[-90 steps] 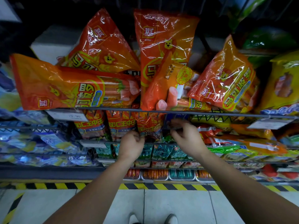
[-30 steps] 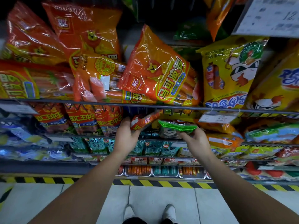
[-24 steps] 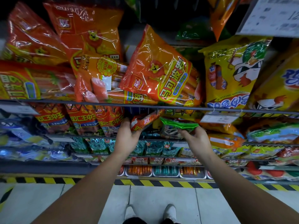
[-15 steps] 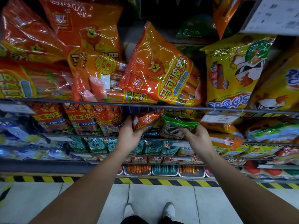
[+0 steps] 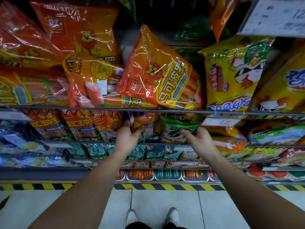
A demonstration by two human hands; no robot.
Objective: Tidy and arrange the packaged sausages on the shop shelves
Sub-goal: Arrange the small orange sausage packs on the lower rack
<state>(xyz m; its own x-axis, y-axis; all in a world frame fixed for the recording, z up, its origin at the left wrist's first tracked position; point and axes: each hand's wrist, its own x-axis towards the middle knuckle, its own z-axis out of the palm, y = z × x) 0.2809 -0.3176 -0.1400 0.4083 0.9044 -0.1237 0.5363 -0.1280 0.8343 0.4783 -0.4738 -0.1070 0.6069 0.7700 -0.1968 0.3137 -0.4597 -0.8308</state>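
Just below the centre of the frame, the left hand (image 5: 127,138) grips a small red-orange plastic sausage packet (image 5: 142,124), thumb and fingers curled round its lower end. The packet sits tucked right under the grey metal shelf rail (image 5: 181,111) that runs across the middle of the frame. Near it on the right, the right hand (image 5: 200,139) pinches the crimped upper edge of a small green-topped foil sausage packet (image 5: 178,129), which is also on the shelf under the rail.

Left of the left hand, a row of red-orange sausage packets with yellow lettering (image 5: 79,124) stands on the same shelf. Above the rail at centre, a large glossy orange sausage bag with a lion figure (image 5: 156,71) lies tilted against its neighbours. At centre right is a yellow sausage bag with a cartoon chicken (image 5: 231,75). A white price label (image 5: 221,121) hangs on the rail just right of the green-topped packet. Teal packets (image 5: 148,152) fill a lower shelf, and a yellow-and-black striped strip (image 5: 165,186) edges the floor near the bottom.
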